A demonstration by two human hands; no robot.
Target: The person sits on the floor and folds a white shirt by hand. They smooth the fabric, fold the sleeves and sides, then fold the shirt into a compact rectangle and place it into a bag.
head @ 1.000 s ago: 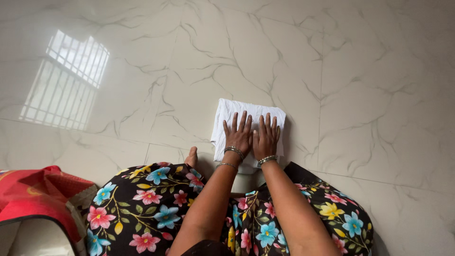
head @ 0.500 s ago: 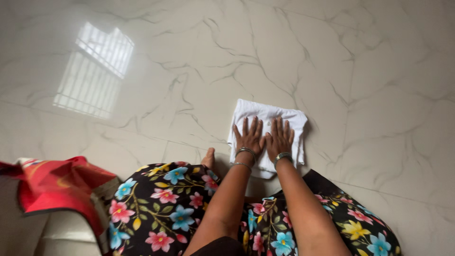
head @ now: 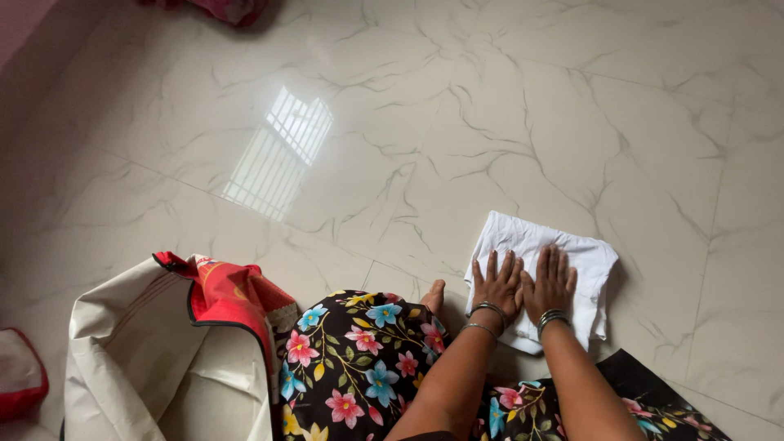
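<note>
A folded white cloth (head: 563,253) lies on the marble floor (head: 457,131) in front of my knees. My left hand (head: 496,284) and my right hand (head: 551,282) rest flat on it side by side, fingers spread and pointing away from me. Neither hand grips anything. Metal bangles circle both wrists. My lap is covered by a black floral skirt (head: 359,367), and a bare foot (head: 435,296) shows just left of the cloth.
A large cream bag with a red lining (head: 171,343) stands open at my left. A red item (head: 20,371) sits at the far left edge. Pink fabric (head: 220,8) lies at the top left. A window's reflection (head: 282,151) glares on the floor.
The view has swung left and upward, so the cloth and hands now sit lower right and the bag shows fully. Both hands stay flat on the cloth.
</note>
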